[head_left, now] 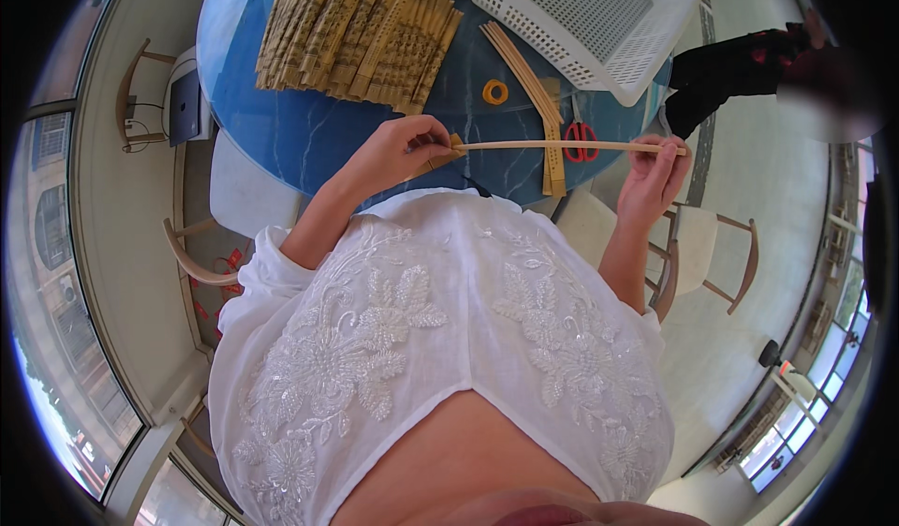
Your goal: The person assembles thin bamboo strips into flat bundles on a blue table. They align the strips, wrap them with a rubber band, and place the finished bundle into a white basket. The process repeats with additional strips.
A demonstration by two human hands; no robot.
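Note:
A long, thin pair of pale wooden chopsticks (552,144) stretches level between my hands, close in front of my white blouse. My left hand (401,148) pinches a brown paper sleeve (436,162) at the chopsticks' left end; whether the tips are inside it is hidden by my fingers. My right hand (651,178) is closed around the right end, thumb and fingers pressed on the wood. Just beyond them lie a bundle of loose chopsticks (523,72), a few flat paper sleeves (554,166) and red-handled scissors (581,142).
A large heap of printed brown paper-sleeved packets (356,35) covers the far left of the round blue table (309,147). A yellow tape roll (495,92) and a white perforated basket (571,21) are farther right. Chairs (712,255) stand around; another person's dark-clothed leg (726,72) shows right.

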